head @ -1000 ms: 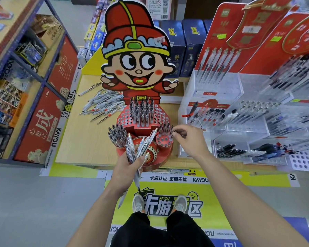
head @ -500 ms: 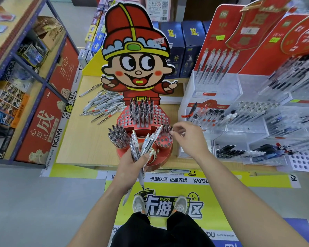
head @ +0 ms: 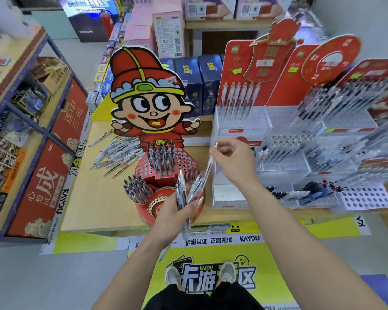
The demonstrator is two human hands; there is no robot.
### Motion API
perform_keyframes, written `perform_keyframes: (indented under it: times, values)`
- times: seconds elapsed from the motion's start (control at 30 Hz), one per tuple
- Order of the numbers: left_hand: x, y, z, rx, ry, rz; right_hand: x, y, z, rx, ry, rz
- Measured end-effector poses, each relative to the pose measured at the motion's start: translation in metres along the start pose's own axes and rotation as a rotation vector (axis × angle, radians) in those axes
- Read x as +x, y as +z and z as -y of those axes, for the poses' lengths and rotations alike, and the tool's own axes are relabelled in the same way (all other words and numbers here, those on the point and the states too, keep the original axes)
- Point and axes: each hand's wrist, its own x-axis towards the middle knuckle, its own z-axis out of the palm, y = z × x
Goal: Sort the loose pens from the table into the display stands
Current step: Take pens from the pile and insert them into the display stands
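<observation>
Left hand point(head: 169, 215) low, clutching a bundle of pens point(head: 181, 194) over the red stand point(head: 188, 162); right hand point(head: 232, 157) raised, pinching one blurred pen point(head: 207, 168); loose pens point(head: 119, 153) lie on the table point(head: 94, 198) behind

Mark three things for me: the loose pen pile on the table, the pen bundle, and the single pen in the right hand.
loose pen pile point(head: 118, 153): head view, middle of the heap on the table.
pen bundle point(head: 182, 195): head view, barrels just above the left hand point(head: 170, 212).
single pen point(head: 207, 168): head view, barrel below the right hand point(head: 233, 157).
</observation>
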Motion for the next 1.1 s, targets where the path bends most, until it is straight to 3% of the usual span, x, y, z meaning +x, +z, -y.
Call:
perform_keyframes:
  times: [0.23,0.4,1.1]
  values:
    - [0.023,0.005,-0.035,-0.003,0.013,-0.024,0.037,-0.088,0.041,0.063,-0.261,-0.235]
    - [0.049,0.011,-0.08,0.005,0.089,-0.046,0.076,-0.125,0.043,-0.051,-0.286,-0.337]
    - [0.109,0.034,-0.123,-0.005,0.142,-0.076,0.128,-0.142,0.018,-0.131,-0.269,-0.311]
